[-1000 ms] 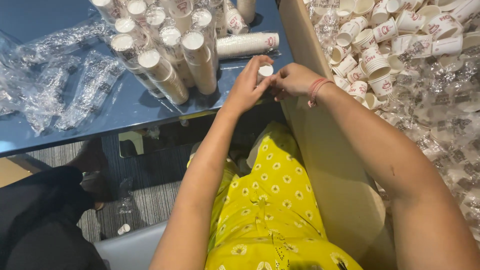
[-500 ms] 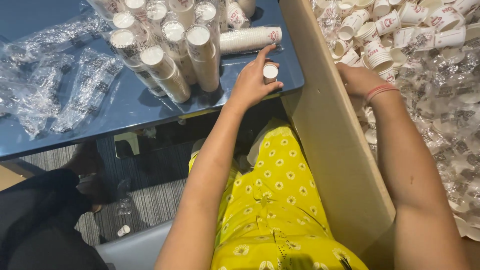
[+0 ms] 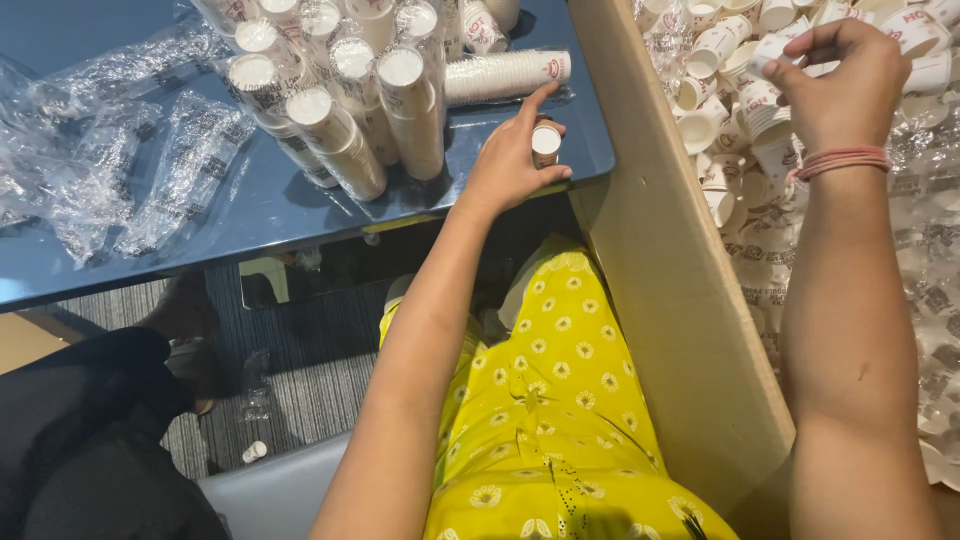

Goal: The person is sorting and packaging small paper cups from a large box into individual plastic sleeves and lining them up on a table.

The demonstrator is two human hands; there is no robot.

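Note:
My left hand (image 3: 510, 160) rests on the blue table (image 3: 250, 215) near its right edge and grips a small stack of white paper cups (image 3: 546, 142). My right hand (image 3: 840, 85) is over the large cardboard box (image 3: 670, 300) of loose paper cups (image 3: 720, 100). Its fingers pinch one white cup (image 3: 775, 50) at the top of the pile. A pink band circles my right wrist.
Several wrapped stacks of cups (image 3: 340, 110) lie on the table, one sleeve lying sideways (image 3: 500, 75). Empty clear plastic wrappers (image 3: 110, 160) cover the table's left side and the box's right side. A dark shape (image 3: 90, 440) sits on the carpet below left.
My right hand left the cup stack by my left hand, swung right into the box and closed on a loose cup. My left hand stayed on the table holding the small stack.

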